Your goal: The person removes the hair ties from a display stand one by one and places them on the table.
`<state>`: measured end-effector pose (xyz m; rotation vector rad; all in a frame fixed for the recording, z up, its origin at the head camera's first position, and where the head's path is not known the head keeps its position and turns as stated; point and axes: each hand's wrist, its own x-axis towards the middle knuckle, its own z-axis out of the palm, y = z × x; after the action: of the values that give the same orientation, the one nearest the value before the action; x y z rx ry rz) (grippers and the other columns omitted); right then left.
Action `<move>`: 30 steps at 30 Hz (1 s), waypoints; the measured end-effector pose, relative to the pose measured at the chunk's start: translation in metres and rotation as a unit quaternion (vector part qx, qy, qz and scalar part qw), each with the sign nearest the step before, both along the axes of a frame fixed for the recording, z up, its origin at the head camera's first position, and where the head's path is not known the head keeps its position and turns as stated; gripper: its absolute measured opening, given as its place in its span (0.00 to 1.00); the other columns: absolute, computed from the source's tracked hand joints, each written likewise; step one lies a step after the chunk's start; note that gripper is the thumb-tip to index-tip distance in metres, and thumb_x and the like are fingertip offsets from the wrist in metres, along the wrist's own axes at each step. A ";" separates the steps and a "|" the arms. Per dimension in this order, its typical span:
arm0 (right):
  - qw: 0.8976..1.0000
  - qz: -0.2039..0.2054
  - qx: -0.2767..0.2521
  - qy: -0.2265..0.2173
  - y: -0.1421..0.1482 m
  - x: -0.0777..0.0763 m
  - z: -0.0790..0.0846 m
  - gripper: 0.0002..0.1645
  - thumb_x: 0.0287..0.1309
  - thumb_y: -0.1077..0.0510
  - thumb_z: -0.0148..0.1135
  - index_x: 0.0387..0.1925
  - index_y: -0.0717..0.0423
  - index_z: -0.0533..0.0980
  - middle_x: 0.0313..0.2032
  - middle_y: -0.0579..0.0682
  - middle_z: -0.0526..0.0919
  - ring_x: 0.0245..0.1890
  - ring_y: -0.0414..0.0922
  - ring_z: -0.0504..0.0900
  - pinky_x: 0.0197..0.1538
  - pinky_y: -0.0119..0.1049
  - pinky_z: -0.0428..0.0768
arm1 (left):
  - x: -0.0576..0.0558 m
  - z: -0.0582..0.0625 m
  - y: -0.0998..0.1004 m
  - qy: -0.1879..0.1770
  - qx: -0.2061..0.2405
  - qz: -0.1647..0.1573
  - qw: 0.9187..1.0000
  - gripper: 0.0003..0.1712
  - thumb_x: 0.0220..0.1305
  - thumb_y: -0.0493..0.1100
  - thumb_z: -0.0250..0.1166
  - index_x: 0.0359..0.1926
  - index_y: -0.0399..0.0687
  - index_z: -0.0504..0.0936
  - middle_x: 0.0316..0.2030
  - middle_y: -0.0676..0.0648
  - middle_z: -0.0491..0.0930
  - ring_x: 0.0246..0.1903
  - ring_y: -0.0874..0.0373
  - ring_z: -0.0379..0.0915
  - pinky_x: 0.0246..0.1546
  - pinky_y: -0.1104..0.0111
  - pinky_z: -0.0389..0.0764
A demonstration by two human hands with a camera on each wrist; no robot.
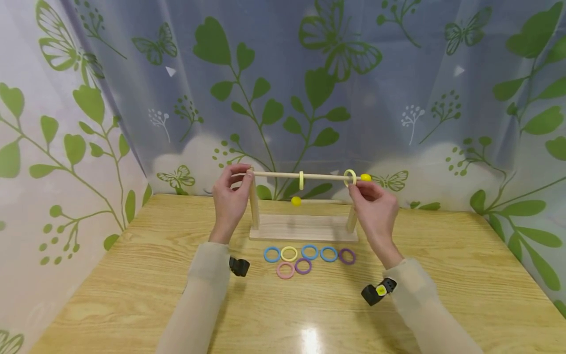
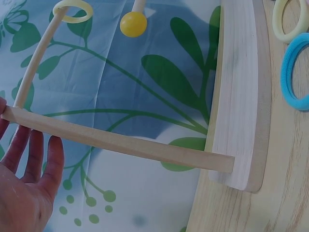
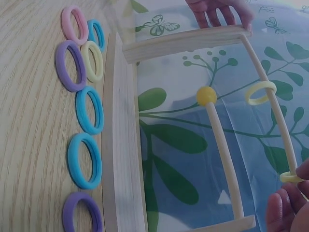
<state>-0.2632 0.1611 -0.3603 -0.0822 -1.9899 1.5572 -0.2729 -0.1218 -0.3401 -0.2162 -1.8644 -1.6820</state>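
A wooden stand (image 1: 305, 228) has a flat base, two posts and two rods. My left hand (image 1: 232, 194) pinches the top of its left post (image 2: 120, 145) between thumb and fingers. From that post the upper rod (image 1: 278, 175) runs right to a yellow ball (image 1: 365, 177). Near this ball end, my right hand (image 1: 376, 206) pinches a pale yellow hair tie (image 3: 289, 178) that encircles the rod. A second pale yellow hair tie (image 1: 301, 180) hangs around the rod's middle. The lower rod (image 3: 224, 159) joins the right post, and its free left end bears another yellow ball (image 1: 296, 201).
In front of the base lie several loose hair ties on the wooden table (image 1: 309, 305): blue (image 1: 272, 261), yellow, purple (image 1: 354, 256) and pink (image 1: 285, 278). A leaf-patterned curtain (image 1: 283, 64) hangs behind the stand.
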 end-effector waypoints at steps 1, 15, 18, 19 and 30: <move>1.000 -0.003 0.000 0.001 0.001 0.000 0.000 0.12 0.59 0.55 0.73 0.38 0.60 0.87 0.25 0.29 0.83 0.26 0.29 0.82 0.27 0.21 0.78 | 0.000 0.000 0.000 0.000 0.000 0.000 1.000 0.11 0.71 0.35 0.63 0.50 0.32 0.83 0.46 0.32 0.83 0.41 0.52 0.81 0.34 0.82 0.79; 1.000 -0.021 -0.008 -0.006 0.014 0.003 0.002 0.15 0.60 0.54 0.72 0.40 0.63 0.86 0.21 0.21 0.80 0.23 0.25 0.80 0.26 0.20 0.79 | 0.001 0.000 0.000 0.001 0.009 -0.009 1.000 0.11 0.70 0.33 0.63 0.49 0.30 0.82 0.46 0.30 0.82 0.44 0.39 0.80 0.32 0.84 0.78; 1.000 -0.024 -0.006 -0.006 0.015 0.004 0.003 0.15 0.59 0.53 0.73 0.39 0.62 0.87 0.22 0.22 0.81 0.22 0.26 0.80 0.25 0.20 0.79 | 0.001 0.000 0.000 0.002 0.006 -0.009 1.000 0.11 0.71 0.34 0.63 0.50 0.30 0.82 0.46 0.31 0.82 0.45 0.39 0.80 0.33 0.84 0.78; 1.000 -0.026 -0.003 -0.008 0.016 0.004 0.003 0.15 0.59 0.53 0.73 0.40 0.62 0.87 0.22 0.22 0.80 0.22 0.26 0.80 0.25 0.20 0.78 | 0.001 0.000 0.000 0.003 0.006 -0.010 1.000 0.11 0.71 0.34 0.63 0.50 0.30 0.82 0.46 0.31 0.82 0.45 0.39 0.80 0.33 0.83 0.78; 0.999 -0.034 0.004 -0.011 0.023 0.003 0.003 0.15 0.60 0.52 0.73 0.42 0.60 0.87 0.23 0.23 0.81 0.21 0.27 0.80 0.26 0.21 0.79 | -0.001 0.000 0.000 -0.005 0.009 -0.007 1.000 0.11 0.70 0.34 0.63 0.50 0.31 0.82 0.46 0.32 0.82 0.42 0.49 0.79 0.32 0.82 0.78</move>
<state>-0.2598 0.1839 -0.3577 -0.1622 -1.9884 1.5123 -0.2734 -0.1216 -0.3405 -0.2152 -1.8579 -1.7116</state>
